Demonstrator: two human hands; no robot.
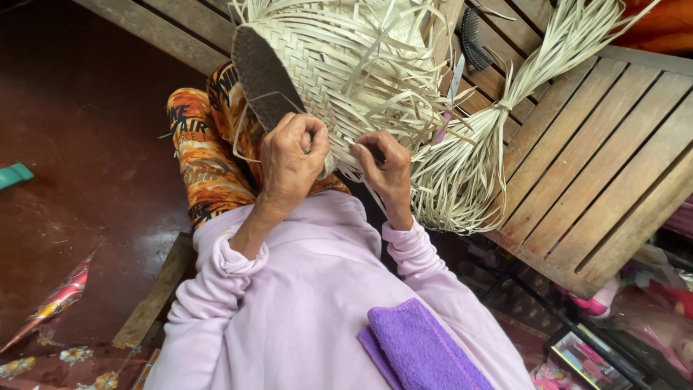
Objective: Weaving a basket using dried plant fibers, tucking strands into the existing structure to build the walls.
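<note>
Straw-pale woven basket [339,65] at bench edge [577,282], left hand [289,162] fingers gripping rim, right hand [386,166] pinching loose strip [361,155].

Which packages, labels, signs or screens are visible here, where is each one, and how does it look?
Printed trousers: under the woven basket, orange and black with lettering.
Foil wrapper: on the floor at lower left, long, pointed, shiny red and gold.
Flat box: lower right corner, rectangular, dark rim, pink and white print.
No screens or signs show.
</note>
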